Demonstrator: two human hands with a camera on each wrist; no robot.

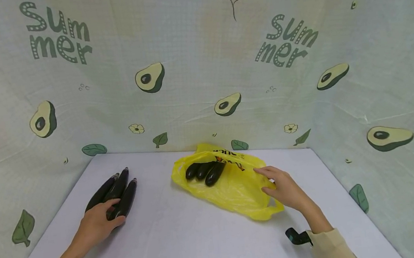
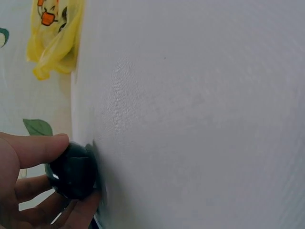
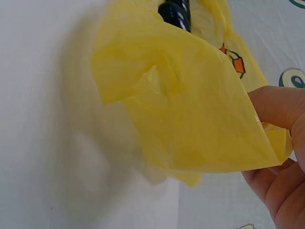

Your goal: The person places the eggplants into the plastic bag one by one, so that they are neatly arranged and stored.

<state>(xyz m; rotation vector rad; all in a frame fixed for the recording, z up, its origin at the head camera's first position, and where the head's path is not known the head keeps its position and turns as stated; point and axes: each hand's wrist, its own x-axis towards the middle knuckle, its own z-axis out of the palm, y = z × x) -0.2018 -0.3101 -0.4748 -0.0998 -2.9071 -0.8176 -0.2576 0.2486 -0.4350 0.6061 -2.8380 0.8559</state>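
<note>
Three dark, glossy eggplants (image 1: 102,191) lie side by side on the left of the table. My left hand (image 1: 96,222) is at their near ends, its thumb and fingers curled around the nearest eggplant (image 1: 127,199). In the left wrist view, that eggplant's rounded end (image 2: 74,172) shows between thumb and fingers. A yellow plastic bag (image 1: 233,190) lies to the right with its mouth facing left. Inside it are three more eggplants (image 1: 215,173), partly covered by printed plastic. My right hand (image 1: 284,188) holds the bag's right edge, plastic (image 3: 200,114) running in between thumb and fingers.
The white table (image 1: 174,243) ends at a hanging cloth (image 1: 182,42) printed with avocados and leaves, which rises behind and along both sides. Dark wrist-worn camera mounts (image 1: 297,236) stick out from both cuffs.
</note>
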